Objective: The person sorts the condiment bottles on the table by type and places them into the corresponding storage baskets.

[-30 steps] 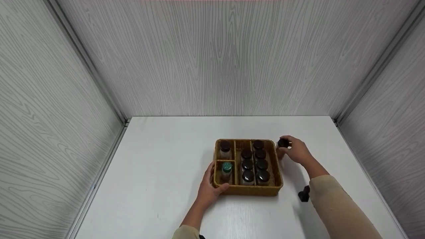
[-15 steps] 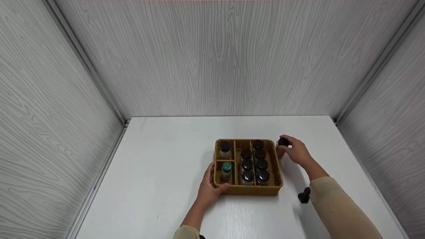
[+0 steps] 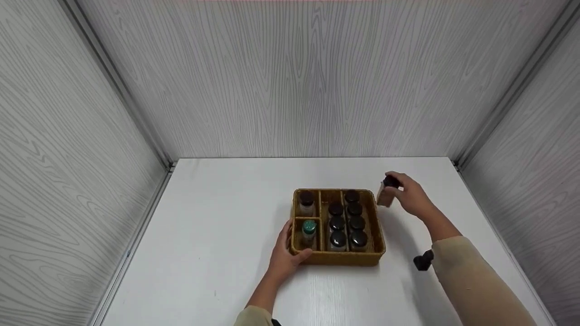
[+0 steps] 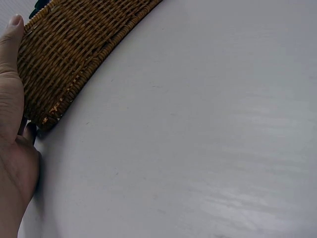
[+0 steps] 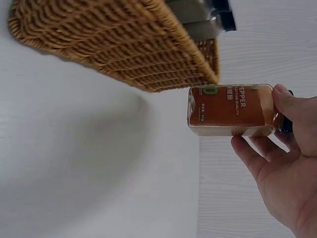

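My right hand (image 3: pixel 411 195) pinches a spice jar (image 5: pixel 230 110) near its dark cap, between thumb and fingers. The jar is clear, holds reddish-brown powder and has "PEPPER" on its label. It is tilted, just beyond the right wall of a brown wicker basket (image 3: pixel 344 259). With my left hand (image 3: pixel 285 260) I grip the basket's front left corner, thumb at the front rim and fingers along the left side. Inside the basket, several black-capped jars (image 3: pixel 337 239) stand in two rows. A green-capped jar (image 3: pixel 309 228) is in the front left compartment, and another black-capped jar (image 3: pixel 306 201) is behind it.
The basket stands on a white table (image 3: pixel 217 226). Wood-grained grey panels rise at the back (image 3: pixel 290 90) and on both sides. A black device (image 3: pixel 422 261) sticks out beside my right sleeve.
My right hand has raised the pepper jar beside the basket and shifted slightly back and right, and more of the jar's body shows. The left hand and basket stay essentially in place.
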### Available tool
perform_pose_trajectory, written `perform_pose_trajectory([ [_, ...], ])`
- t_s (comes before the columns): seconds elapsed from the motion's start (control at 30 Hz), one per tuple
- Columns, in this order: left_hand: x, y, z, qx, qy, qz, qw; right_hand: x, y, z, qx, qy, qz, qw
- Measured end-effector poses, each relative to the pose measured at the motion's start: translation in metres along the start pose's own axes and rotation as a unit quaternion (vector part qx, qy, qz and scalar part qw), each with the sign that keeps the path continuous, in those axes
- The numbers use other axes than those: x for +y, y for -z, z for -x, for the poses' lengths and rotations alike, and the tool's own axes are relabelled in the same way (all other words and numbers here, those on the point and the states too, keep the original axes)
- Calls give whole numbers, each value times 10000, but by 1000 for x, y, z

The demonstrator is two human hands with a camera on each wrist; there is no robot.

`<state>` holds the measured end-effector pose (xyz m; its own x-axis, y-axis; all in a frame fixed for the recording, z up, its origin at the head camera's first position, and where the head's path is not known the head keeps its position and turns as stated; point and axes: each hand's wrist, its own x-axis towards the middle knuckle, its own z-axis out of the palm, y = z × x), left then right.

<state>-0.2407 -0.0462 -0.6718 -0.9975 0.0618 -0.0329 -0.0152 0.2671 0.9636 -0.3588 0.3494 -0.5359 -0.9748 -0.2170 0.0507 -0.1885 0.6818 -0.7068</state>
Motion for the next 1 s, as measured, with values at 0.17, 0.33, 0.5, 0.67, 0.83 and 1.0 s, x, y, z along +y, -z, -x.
perform_pose_trajectory([
  [0.17, 1, -1, 0, -19, -16, 55, 10000, -16, 9, 0, 29, 289, 39, 9996],
  [0.33, 1, -1, -1, -19, -66, 28, 10000, -29, 13, -1, 33, 467, -15, 9989],
  [0.5, 1, -3, -1, -17, -26, -5, 10000, -37, 12, -1, 4, 531, -41, 9986],
  [0.67, 1, -3, -1, -60, -33, 92, 9999, -45, 10, -1, -105, 602, -319, 9976],
  [0.83, 1, -2, -1, -60, -81, 133, 9999, -60, 5, -3, -160, 792, -517, 9954],
  [1.0, 0, -3, 0, -22, -44, 99, 9999, -75, -2, -7, -181, 839, -599, 9945],
])
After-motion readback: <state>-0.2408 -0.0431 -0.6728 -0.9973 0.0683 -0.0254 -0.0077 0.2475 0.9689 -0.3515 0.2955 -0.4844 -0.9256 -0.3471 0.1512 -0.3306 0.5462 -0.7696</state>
